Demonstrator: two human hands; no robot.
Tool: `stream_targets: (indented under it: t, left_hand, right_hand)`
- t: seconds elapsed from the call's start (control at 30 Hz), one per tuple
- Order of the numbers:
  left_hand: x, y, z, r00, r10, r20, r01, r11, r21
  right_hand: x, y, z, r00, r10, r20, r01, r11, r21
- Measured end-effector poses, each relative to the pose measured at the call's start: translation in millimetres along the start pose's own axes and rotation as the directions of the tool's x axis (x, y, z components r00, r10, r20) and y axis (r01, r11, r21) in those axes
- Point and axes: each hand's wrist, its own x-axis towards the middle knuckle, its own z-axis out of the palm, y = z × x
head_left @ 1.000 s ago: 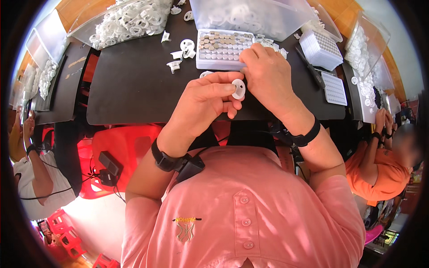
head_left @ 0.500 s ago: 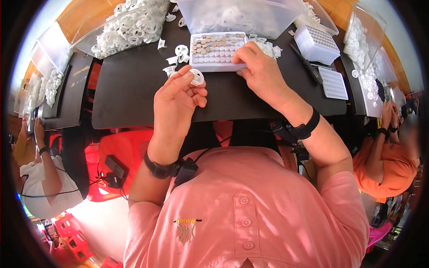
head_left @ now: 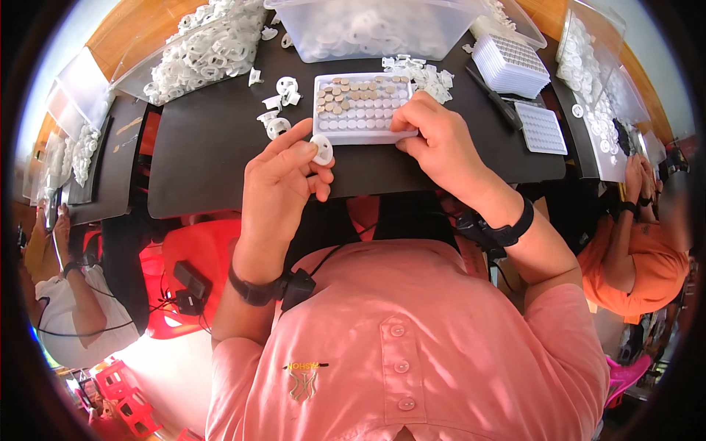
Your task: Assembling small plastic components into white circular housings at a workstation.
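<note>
My left hand (head_left: 283, 184) pinches a round white plastic part (head_left: 322, 150) with a small dark hole, between thumb and fingers. It hovers just in front of the left front corner of a white tray (head_left: 357, 137). Rows of small round cells fill the tray, and several greyish-tan discs (head_left: 346, 93) sit toward its back and left. My right hand (head_left: 437, 143) is closed at the tray's right front corner, thumb low at the front wall and bent fingers at the side. Whether a disc is also between those fingers is hidden.
Loose white parts (head_left: 278, 127) lie left of the tray, more (head_left: 419, 77) behind it. A translucent bin (head_left: 368, 44) stands at the back, a heaped bin (head_left: 198, 66) at left. At right are stacked trays (head_left: 511, 66), a black tool (head_left: 494, 99) and a single tray (head_left: 542, 131). People work either side.
The tray has come nearer to me, away from the translucent bin, with my right hand at its corner. My left hand has lowered slightly, still holding the white part.
</note>
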Motion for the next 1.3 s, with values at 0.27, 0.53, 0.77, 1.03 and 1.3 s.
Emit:
stream_targets:
  t: [0.27, 0.53, 0.77, 1.03, 1.3]
  left_hand:
    - [-7, 1, 10, 0.981, 0.186, -0.048, -0.188, 0.981, -0.047]
    - [5, -11, 43, 0.938, -0.182, 0.296, 0.191, 0.981, -0.002]
    - [8, -16, 39, 0.937, -0.21, 0.279, 0.217, 0.976, 0.008]
    - [7, -24, 30, 0.938, -0.028, 0.345, 0.107, 0.972, -0.211]
    - [15, -13, 42, 0.98, 0.111, 0.168, -0.061, 0.958, -0.279]
  right_hand:
    - [17, 3, -41, 0.998, 0.04, 0.039, -0.044, 0.993, 0.11]
    - [51, 34, -28, 0.994, 0.054, 0.095, -0.043, 0.993, -0.114]
    - [58, 32, -30, 0.949, 0.253, 0.19, -0.263, 0.964, 0.028]
    - [37, -5, -39, 1.0, -0.008, -0.03, 0.005, 0.994, -0.106]
    - [-11, -78, 2, 0.969, -0.212, 0.131, 0.14, 0.899, 0.416]
